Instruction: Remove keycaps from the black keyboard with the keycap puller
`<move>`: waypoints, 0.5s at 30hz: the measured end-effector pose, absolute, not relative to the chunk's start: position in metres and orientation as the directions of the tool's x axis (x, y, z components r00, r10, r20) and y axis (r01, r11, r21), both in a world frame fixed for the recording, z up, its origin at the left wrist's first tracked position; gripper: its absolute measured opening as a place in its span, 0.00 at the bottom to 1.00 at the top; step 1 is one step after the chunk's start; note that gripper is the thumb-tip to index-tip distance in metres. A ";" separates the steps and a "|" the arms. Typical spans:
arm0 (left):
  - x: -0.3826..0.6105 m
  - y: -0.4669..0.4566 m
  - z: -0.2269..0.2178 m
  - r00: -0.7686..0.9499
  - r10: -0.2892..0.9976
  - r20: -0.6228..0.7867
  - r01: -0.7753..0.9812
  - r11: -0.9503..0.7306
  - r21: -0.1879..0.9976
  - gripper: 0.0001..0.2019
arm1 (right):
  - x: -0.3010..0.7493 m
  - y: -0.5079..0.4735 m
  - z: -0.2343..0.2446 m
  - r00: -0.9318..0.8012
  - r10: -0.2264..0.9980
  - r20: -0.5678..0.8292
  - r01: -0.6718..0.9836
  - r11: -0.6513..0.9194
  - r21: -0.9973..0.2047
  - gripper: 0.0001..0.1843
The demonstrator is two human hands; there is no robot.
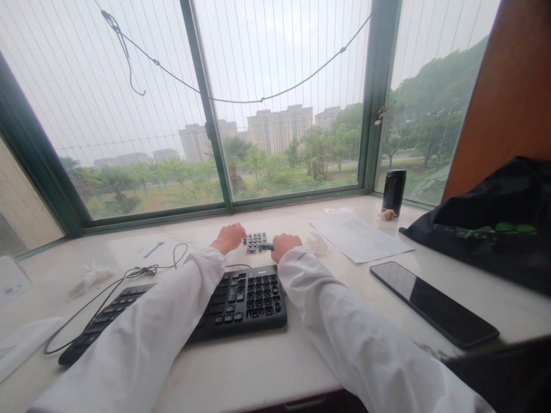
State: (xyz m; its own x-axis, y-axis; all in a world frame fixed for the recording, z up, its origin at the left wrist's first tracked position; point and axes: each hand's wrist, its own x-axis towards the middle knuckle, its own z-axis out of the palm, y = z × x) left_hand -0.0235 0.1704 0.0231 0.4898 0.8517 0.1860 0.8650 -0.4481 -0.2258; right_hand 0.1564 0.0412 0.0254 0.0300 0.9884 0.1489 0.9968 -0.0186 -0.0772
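Observation:
A black keyboard (253,304) lies on the white sill under my forearms; the keycaps are off its number pad, and bare switch sockets show there. Beyond it, loose keycaps (257,237) are set out in rows. At their left edge is my left hand (231,237), fingers curled in; whatever they pinch is too small to make out. From the right, my right hand (286,245) is closed around a short dark tool (266,246), whose end points left over the keycaps. My right fingertips are mostly hidden by the hand.
Crumpled tissue (317,244) and printed paper (357,234) lie right of my hands. A black phone (433,301), a dark can (394,192) and a black bag (486,221) are further right. A cable (148,269), a blue stick (154,249) and more tissue (91,280) lie left.

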 end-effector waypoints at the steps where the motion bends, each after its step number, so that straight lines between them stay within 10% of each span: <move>1: -0.024 0.171 0.023 0.489 0.852 0.187 0.865 -0.447 -0.226 0.16 | 0.157 0.042 0.025 0.028 0.988 0.151 0.997 -0.017 -0.074 0.17; 15: -0.025 0.174 0.024 0.457 0.871 0.179 0.877 -0.408 -0.255 0.14 | 0.156 0.040 0.026 0.041 0.992 0.123 0.996 -0.031 -0.084 0.18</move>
